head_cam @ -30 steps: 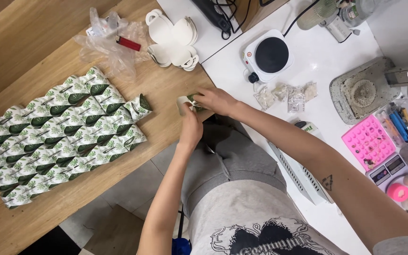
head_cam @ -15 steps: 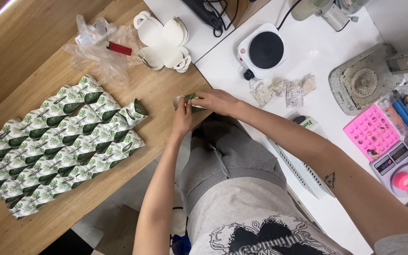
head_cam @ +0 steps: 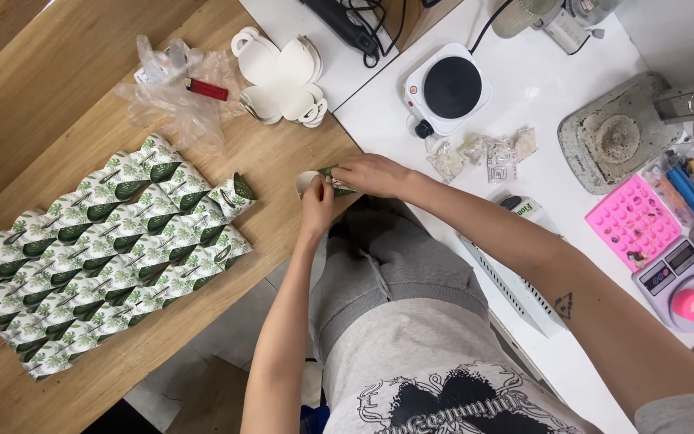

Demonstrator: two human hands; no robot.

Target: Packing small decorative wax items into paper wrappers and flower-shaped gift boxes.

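Wooden tabletop (head_cam: 58,88) fills the left of my view and meets a white tabletop (head_cam: 540,104) on the right; I sit at the corner where they join, my knees below. My left hand (head_cam: 316,202) and my right hand (head_cam: 373,173) come together at the wood's edge, both closed on one small leaf-print box (head_cam: 324,180), white and green. My left fingers pinch its pale left end, my right fingers cover its green right end. Its long axis lies roughly left to right along the edge; I cannot tell which end is the top, as my hands hide most of it.

Left of my hands, well apart, lie rows of finished boxes (head_cam: 98,257) in the same print, packed side by side in a slanted block. Above them sits a crumpled clear bag (head_cam: 174,100) with a red lighter (head_cam: 206,89) on it, and just beside that a stack of flat white blanks (head_cam: 279,76).

On the white side stand a small hotplate (head_cam: 447,88), some little clear sachets (head_cam: 487,153) near my right wrist, a pink mould (head_cam: 632,221) and a scale (head_cam: 680,269).
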